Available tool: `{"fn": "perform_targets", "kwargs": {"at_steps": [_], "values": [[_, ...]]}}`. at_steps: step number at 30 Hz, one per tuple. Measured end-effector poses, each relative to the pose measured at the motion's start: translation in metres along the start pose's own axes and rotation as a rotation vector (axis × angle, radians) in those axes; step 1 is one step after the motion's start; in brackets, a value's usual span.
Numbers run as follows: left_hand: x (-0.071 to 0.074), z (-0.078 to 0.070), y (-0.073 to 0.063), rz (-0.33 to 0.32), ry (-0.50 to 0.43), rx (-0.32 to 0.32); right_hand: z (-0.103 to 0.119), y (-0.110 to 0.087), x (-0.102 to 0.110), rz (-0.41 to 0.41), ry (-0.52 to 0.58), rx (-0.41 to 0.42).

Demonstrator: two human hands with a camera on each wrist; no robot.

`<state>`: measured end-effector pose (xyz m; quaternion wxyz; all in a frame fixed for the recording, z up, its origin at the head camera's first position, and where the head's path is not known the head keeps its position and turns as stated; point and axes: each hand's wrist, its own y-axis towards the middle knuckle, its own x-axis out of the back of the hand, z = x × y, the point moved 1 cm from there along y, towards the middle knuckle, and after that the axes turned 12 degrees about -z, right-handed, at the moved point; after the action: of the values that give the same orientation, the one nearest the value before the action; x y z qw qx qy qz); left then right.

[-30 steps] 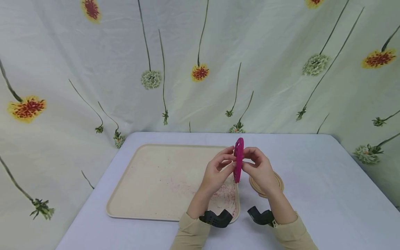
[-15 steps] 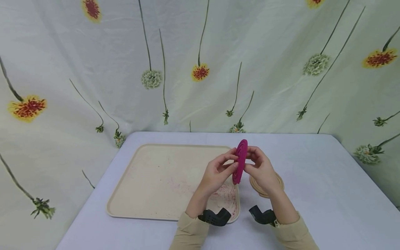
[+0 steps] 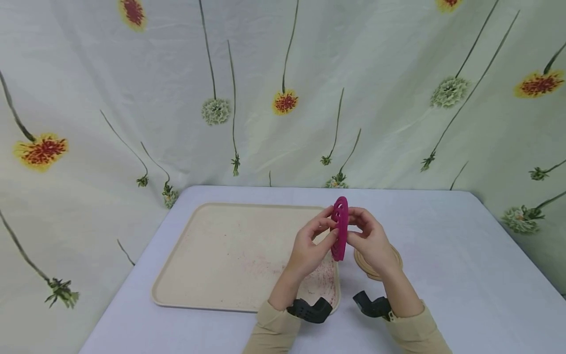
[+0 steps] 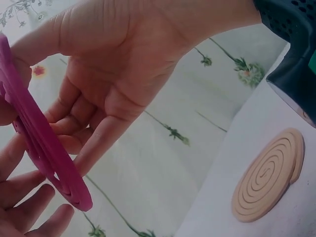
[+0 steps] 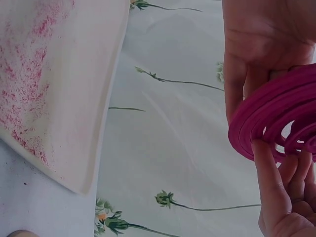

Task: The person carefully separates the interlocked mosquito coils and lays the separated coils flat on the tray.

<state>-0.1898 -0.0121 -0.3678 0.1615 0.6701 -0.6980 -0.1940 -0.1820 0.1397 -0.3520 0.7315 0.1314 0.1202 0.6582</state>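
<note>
The pink coil (image 3: 342,228) has turned from tilted to nearly upright. The left hand (image 3: 308,245) and right hand (image 3: 372,245) both pinch it, raised near the right edge of the tray (image 3: 216,255) and the tan coil (image 4: 266,177).

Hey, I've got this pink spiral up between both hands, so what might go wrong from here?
The pink spiral may bend or lose its shape: the right wrist view shows open gaps between its loops.

If the left hand or right hand slips, it could fall onto the tray, perhaps landing on the pink specks.

The tan spiral, partly hidden behind the right hand in the head view, might get bumped if that hand drops.
</note>
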Motion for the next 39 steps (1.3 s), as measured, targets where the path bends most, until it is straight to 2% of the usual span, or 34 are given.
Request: {"fn": "perform_targets", "kwargs": {"at_steps": [3, 7, 8, 14, 15, 21, 29, 39], "values": [[0.000, 0.000, -0.001, -0.005, -0.011, 0.023, 0.001, -0.001, -0.001, 0.002, 0.004, -0.007], [0.000, 0.000, -0.001, 0.026, -0.042, 0.046, 0.003, -0.002, -0.002, 0.013, 0.020, 0.001], [0.000, -0.005, -0.001, 0.037, -0.049, 0.060, 0.004, -0.002, -0.002, 0.021, 0.027, 0.002], [-0.001, -0.006, -0.001, 0.052, -0.077, 0.106, 0.001, 0.000, 0.003, 0.094, 0.075, 0.034], [-0.001, -0.002, 0.000, 0.049, -0.082, 0.102, 0.000, 0.000, 0.004, 0.101, 0.082, 0.037], [-0.001, -0.001, 0.000, 0.036, -0.077, 0.094, 0.002, 0.000, 0.005, 0.103, 0.060, 0.037], [-0.003, 0.002, -0.001, 0.009, -0.036, 0.040, 0.003, 0.001, 0.005, 0.099, 0.036, 0.060], [0.000, 0.001, 0.000, 0.027, -0.033, 0.056, 0.003, 0.002, 0.009, 0.140, 0.023, 0.092]]}}
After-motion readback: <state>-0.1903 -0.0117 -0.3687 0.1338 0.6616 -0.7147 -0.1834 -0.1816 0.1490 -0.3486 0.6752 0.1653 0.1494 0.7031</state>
